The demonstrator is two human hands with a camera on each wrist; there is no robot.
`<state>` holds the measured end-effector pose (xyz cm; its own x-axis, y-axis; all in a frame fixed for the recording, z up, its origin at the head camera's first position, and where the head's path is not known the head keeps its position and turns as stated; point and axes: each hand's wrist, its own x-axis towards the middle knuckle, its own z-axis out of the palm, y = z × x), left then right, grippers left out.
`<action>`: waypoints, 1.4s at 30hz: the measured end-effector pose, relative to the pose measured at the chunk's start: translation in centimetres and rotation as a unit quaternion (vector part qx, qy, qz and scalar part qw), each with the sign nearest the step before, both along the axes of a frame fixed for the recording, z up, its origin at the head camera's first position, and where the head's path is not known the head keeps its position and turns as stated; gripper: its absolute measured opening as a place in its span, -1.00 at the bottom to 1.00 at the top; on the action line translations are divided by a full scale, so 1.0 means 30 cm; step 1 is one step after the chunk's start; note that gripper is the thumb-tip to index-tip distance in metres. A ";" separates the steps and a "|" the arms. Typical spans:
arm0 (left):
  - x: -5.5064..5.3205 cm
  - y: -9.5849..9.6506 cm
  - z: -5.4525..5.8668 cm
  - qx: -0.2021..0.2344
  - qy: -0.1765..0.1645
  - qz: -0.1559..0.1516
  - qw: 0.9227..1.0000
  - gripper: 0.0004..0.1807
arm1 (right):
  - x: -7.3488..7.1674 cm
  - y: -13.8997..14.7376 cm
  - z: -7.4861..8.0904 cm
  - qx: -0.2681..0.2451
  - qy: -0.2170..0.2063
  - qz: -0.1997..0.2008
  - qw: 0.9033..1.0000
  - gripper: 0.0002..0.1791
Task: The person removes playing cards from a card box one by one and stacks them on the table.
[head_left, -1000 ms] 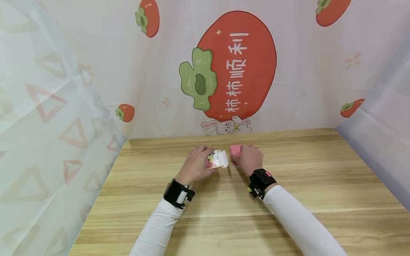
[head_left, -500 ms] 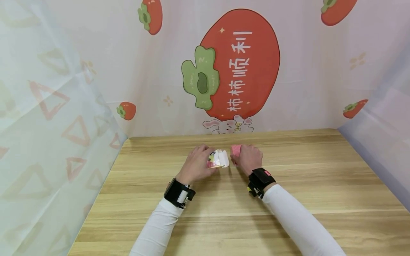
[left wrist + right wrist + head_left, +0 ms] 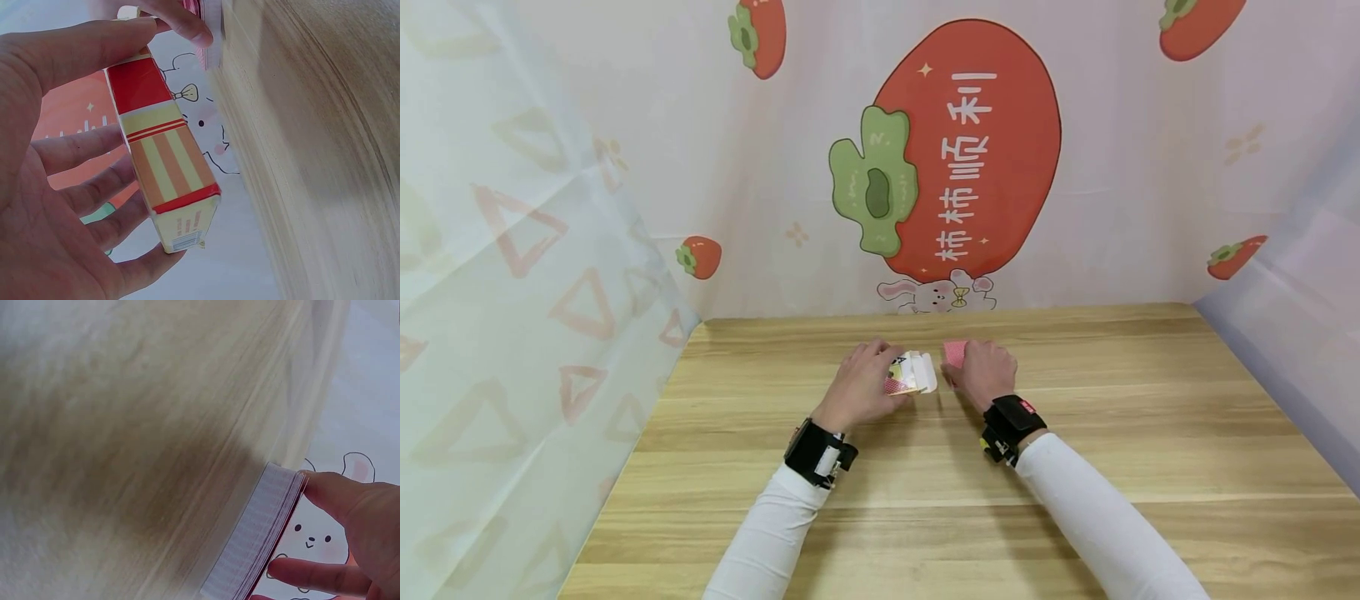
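Observation:
My left hand (image 3: 862, 388) grips a playing-card box (image 3: 902, 375), thumb on one side and fingers on the other. The box's striped red, orange and cream side (image 3: 165, 140) faces the left wrist camera. Its white flap (image 3: 927, 372) stands open toward the right, and the left wrist view shows the box held above the table. A short gap away, my right hand (image 3: 988, 373) holds a deck of playing cards (image 3: 954, 353), pink-patterned back upward. Stacked white card edges (image 3: 253, 537) show in the right wrist view, thumb at one corner. The deck is at the tabletop; whether it touches is unclear.
Both hands work near the back edge of a wood-grain table (image 3: 925, 533). Right behind it hangs a pale curtain (image 3: 775, 275) printed with persimmons and a rabbit. More pale curtain (image 3: 512, 333) closes in the left side, and another the right.
The head view has shifted very slightly. Both hands, the card box and the deck stay nearly where they were.

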<state>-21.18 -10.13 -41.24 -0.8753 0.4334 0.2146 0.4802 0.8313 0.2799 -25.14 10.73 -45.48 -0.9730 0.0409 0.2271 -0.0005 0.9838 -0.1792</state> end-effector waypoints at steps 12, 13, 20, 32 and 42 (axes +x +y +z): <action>0.003 -0.001 0.003 0.000 -0.003 0.001 1.000 -0.19 | 0.002 0.002 0.003 -0.004 -0.001 0.002 1.000 -0.43; 0.003 -0.001 0.004 0.000 -0.003 0.001 1.000 -0.19 | 0.002 0.002 0.004 -0.004 -0.003 0.003 1.000 -0.44; 0.004 -0.001 0.005 0.001 -0.003 -0.001 1.000 -0.19 | 0.002 -0.002 0.005 -0.007 -0.009 0.002 1.000 -0.45; 0.009 -0.001 0.001 0.005 0.000 -0.001 1.000 -0.19 | 0.006 -0.005 -0.008 -0.001 0.007 0.011 1.000 -0.48; 0.016 -0.005 0.005 0.008 -0.002 0.003 1.000 -0.19 | 0.013 -0.002 -0.006 0.008 0.007 0.013 1.000 -0.42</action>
